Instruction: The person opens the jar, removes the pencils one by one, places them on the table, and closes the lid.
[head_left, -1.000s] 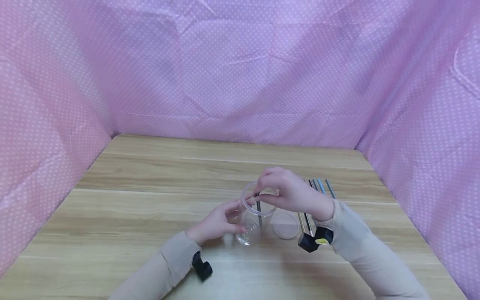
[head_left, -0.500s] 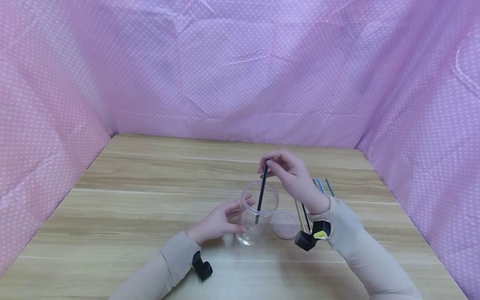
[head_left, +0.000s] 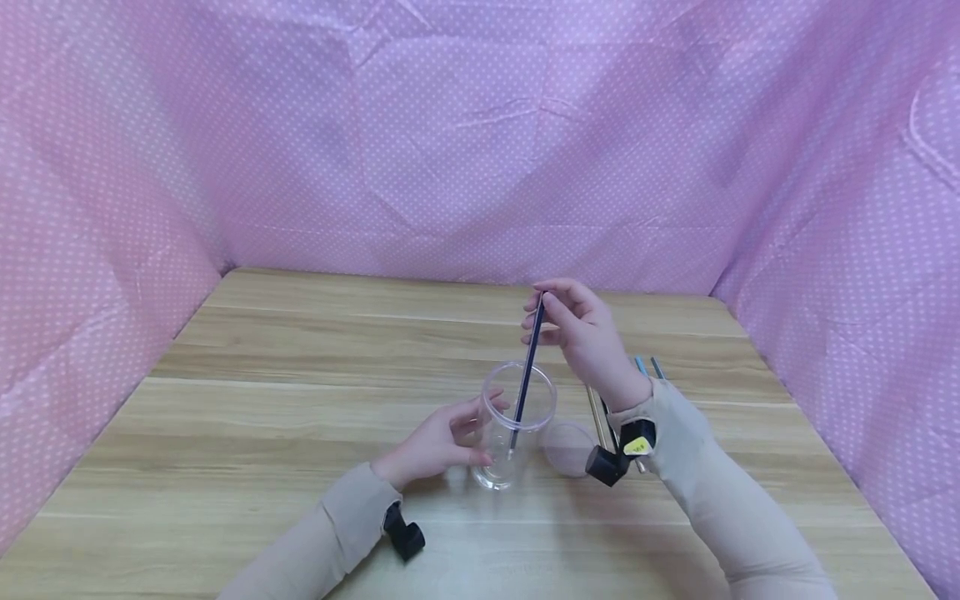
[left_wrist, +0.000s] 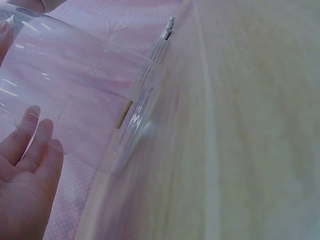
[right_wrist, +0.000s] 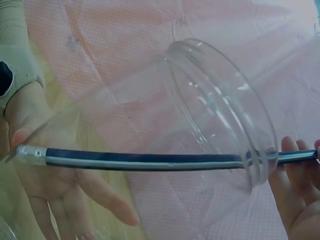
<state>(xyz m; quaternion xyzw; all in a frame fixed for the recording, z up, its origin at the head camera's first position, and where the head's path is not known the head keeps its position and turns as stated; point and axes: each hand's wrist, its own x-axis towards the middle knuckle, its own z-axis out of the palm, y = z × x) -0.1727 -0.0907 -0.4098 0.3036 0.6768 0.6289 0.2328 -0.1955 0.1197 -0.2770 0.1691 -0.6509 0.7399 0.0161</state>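
A clear plastic jar (head_left: 498,458) stands on the table, and my left hand (head_left: 442,437) holds it round the side, thumb in front and fingers behind. My right hand (head_left: 588,333), above and right of the mouth, pinches the upper end of a dark blue pencil (head_left: 528,358) with a silver stripe. That pencil slants down through the mouth into the jar. In the right wrist view its metal ferrule (right_wrist: 32,154) is the end inside the jar. The left wrist view shows the left hand's fingers (left_wrist: 35,155) against the clear wall.
A clear round lid (head_left: 567,450) lies right of the jar. Several more pencils, among them a gold one (head_left: 597,417) and a light blue one (head_left: 641,365), lie partly hidden under the right wrist. A pink dotted cloth (head_left: 480,167) surrounds the wooden table (head_left: 315,350).
My right hand has risen from the jar's mouth, up and slightly right. More of the pencil now shows above the rim. The left hand and jar have stayed put.
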